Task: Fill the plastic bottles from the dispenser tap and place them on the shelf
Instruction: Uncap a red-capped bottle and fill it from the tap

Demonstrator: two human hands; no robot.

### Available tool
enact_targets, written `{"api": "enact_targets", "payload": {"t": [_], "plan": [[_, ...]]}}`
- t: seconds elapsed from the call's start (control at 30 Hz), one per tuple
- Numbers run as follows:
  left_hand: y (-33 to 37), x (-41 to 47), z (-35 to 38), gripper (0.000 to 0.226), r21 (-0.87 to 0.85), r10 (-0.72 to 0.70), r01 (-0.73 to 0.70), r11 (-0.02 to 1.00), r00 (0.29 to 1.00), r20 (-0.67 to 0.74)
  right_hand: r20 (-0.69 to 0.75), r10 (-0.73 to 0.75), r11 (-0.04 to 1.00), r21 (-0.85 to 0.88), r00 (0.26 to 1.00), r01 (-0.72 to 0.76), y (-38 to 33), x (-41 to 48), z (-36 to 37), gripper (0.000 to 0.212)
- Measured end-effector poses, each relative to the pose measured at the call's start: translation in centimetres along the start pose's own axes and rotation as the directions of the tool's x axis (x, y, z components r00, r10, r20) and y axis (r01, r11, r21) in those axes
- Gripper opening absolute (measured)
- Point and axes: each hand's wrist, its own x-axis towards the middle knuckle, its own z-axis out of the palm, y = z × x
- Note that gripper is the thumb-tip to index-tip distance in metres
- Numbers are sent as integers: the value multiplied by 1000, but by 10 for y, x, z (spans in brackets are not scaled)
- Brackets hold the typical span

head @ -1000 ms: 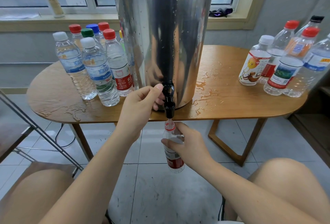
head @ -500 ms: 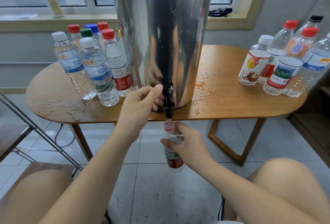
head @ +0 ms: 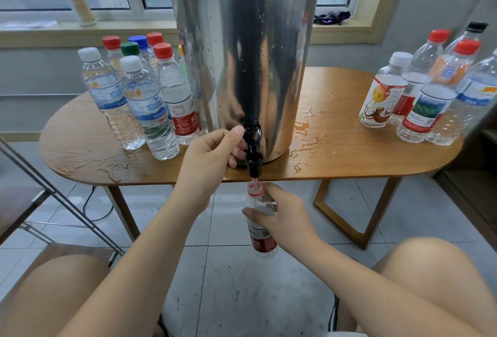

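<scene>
A tall steel dispenser [head: 243,49] stands on the wooden table [head: 349,159], its black tap [head: 253,149] hanging over the front edge. My left hand [head: 212,155] grips the tap lever with thumb on top. Below the spout, my right hand [head: 285,219] holds an uncapped clear bottle with a red label [head: 262,240] upright, its red-ringed neck right under the spout. Water runs into the neck. Several capped bottles [head: 145,100] stand left of the dispenser, and several more capped bottles [head: 427,94] stand at the table's right end.
Water puddles [head: 309,135] lie on the tabletop around the dispenser. A metal rack frame [head: 53,196] slants at the left. My knees show at the bottom corners over the tiled floor. A white tube [head: 78,0] stands on the window sill.
</scene>
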Motion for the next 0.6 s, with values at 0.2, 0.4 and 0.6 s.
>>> {"api": "enact_targets", "payload": {"t": [0.2,0.4,0.6], "plan": [[1,0,0,39,-5,-5,5,1000,1000,-8,-5,-6,1000,4,1000,6,0,0,1,59],[3,0,0,39,-7,-11,10,1000,1000,-18,-12,-3,1000,4,1000,3,0,0,1,58],[5,-2,0,38,-4,-13,13,1000,1000,-18,-6,4,1000,12,1000,-4,2,0,1,58]]}}
